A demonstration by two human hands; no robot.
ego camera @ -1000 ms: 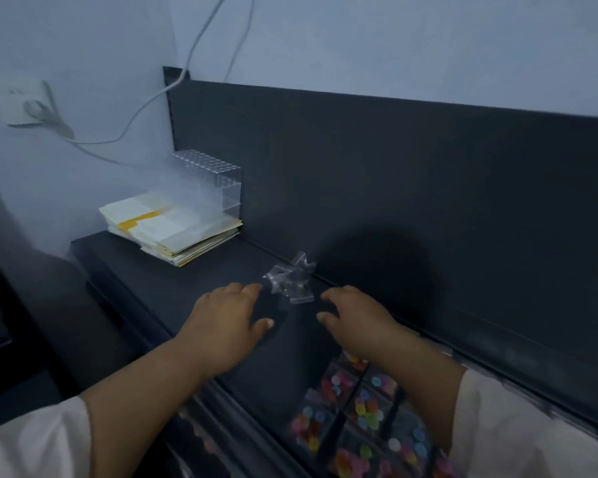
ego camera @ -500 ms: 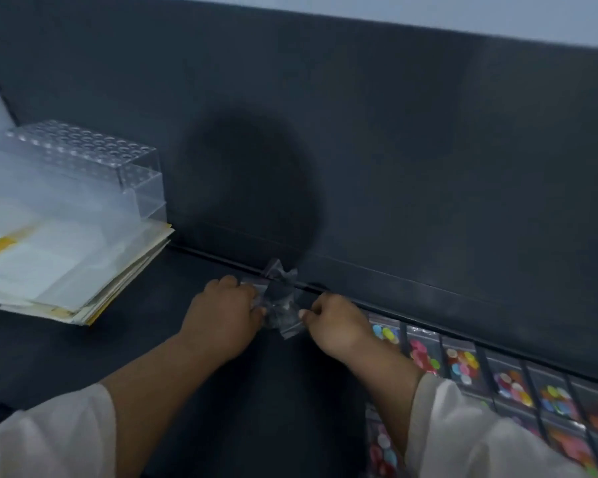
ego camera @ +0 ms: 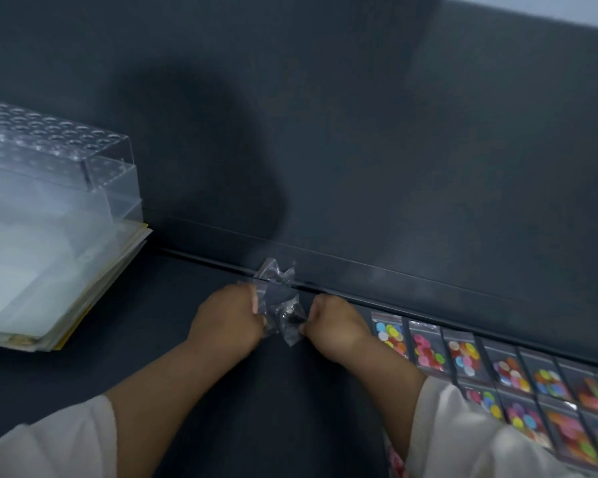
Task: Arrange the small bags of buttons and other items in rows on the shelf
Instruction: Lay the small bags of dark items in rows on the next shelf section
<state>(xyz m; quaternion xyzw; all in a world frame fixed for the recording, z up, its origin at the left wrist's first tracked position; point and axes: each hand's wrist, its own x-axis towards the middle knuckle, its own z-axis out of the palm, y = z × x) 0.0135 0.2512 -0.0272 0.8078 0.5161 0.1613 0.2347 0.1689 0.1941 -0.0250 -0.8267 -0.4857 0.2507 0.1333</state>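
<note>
Clear bags (ego camera: pixel 279 301) gripped, left hand (ego camera: pixel 225 322), right hand (ego camera: pixel 337 326)

Bare shelf (ego camera: pixel 159 322) between papers (ego camera: pixel 49 270), bags (ego camera: pixel 463 353)

The clear bags (ego camera: pixel 283 307) at centre frame blur; I can't tell their contents. My right sleeve (ego camera: pixel 456 439) covers some button bags (ego camera: pixel 428 350), and the lower right edge cuts off others.
</note>
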